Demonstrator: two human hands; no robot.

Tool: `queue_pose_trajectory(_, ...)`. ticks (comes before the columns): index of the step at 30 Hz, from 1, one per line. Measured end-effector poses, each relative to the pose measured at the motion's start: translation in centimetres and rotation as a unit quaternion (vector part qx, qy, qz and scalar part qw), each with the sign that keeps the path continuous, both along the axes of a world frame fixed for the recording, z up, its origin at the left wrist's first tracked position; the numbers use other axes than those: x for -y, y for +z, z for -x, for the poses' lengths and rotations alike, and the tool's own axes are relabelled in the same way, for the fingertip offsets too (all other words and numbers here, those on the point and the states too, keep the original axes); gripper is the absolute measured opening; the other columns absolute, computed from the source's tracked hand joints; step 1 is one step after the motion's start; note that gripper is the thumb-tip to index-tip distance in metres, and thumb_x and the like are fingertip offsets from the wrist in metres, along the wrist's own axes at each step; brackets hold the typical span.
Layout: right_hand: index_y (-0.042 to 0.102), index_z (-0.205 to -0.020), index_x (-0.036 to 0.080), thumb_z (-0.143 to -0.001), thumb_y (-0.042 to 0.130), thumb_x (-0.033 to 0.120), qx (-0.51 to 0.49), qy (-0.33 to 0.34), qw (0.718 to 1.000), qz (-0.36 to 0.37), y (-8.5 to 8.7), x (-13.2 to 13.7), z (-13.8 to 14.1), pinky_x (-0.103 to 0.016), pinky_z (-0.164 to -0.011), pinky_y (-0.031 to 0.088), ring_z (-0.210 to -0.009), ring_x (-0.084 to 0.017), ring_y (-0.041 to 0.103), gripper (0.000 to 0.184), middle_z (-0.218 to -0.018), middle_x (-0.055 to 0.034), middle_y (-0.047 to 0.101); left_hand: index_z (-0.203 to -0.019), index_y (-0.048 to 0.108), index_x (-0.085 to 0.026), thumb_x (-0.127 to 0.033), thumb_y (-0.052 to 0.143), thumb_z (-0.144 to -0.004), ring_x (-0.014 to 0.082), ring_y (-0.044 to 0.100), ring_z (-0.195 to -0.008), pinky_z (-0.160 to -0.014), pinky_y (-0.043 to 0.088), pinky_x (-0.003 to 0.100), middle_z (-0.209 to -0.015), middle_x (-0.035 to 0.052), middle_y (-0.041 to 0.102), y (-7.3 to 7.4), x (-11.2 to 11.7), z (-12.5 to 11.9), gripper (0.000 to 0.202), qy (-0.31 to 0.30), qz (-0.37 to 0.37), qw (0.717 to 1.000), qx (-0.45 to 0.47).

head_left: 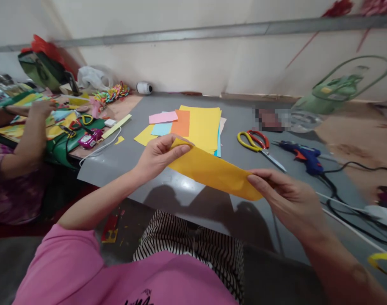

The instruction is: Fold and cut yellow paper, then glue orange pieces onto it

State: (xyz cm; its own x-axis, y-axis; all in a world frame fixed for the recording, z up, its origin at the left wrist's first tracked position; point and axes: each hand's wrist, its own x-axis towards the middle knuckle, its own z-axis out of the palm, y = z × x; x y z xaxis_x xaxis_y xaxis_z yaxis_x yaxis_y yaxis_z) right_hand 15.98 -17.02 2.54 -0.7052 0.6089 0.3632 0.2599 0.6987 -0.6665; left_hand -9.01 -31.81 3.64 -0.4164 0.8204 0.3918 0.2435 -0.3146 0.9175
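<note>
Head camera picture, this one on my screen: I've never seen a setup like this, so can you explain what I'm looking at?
There's no machine here, just a person's bare hands. The single picture comes from a camera worn on their head, looking forward and down. The left hand and right hand hold a long golden-yellow strip of thin, flat material between them, one at each end. Beyond it, on the smooth grey tabletop, lies a pile of yellow sheets with small pink, orange and light-blue pieces. To the right are metal scissors with yellow and red handles and a blue glue gun. The arms at far left belong to someone else.
</note>
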Motion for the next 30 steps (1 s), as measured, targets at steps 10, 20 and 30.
queue_pose_trajectory(10, 0.076, -0.087, 0.023, -0.08, 0.068, 0.064, -0.043, -0.006, 0.993, 0.106, 3.0, -0.3, 1.6, -0.028, -0.064, 0.049, -0.072, -0.018, 0.062, 0.042, -0.08, -0.0032, 0.072, -0.072, 0.064, -0.018, -0.059, 0.082, -0.067, 0.0097, 0.059, -0.062, -0.054, 0.045, 0.02, -0.071, -0.0022, 0.066, 3.2, -1.7, 1.2, 0.045, 0.045, 0.005, 0.997, 0.068)
queue_pose_trajectory(20, 0.07, -0.081, 0.022, -0.08, 0.072, 0.054, -0.052, 0.1, 0.961, 0.254, 4.3, 0.9, 3.2, -0.024, -0.054, 0.046, -0.06, -0.012, 0.057, 0.032, -0.069, 0.0008, 0.065, -0.081, 0.063, -0.019, -0.042, 0.068, -0.086, 0.0104, 0.062, -0.057, -0.049, 0.044, 0.019, -0.073, -0.0006, 0.068, 7.3, -2.2, 4.0, 0.024, 0.058, 0.022, 0.998, -0.008)
queue_pose_trajectory(30, 0.066, -0.09, 0.021, -0.092, 0.053, 0.033, 0.191, 0.054, 0.965, 0.171, -3.5, -1.0, 3.6, -0.028, -0.052, 0.048, -0.052, -0.017, 0.067, 0.018, -0.062, 0.0004, 0.071, -0.125, 0.061, -0.017, -0.032, 0.04, -0.1, 0.024, 0.066, -0.111, -0.094, 0.051, 0.039, -0.124, 0.0122, 0.07, -3.8, -4.9, 2.1, 0.036, 0.027, 0.208, 0.862, -0.462)
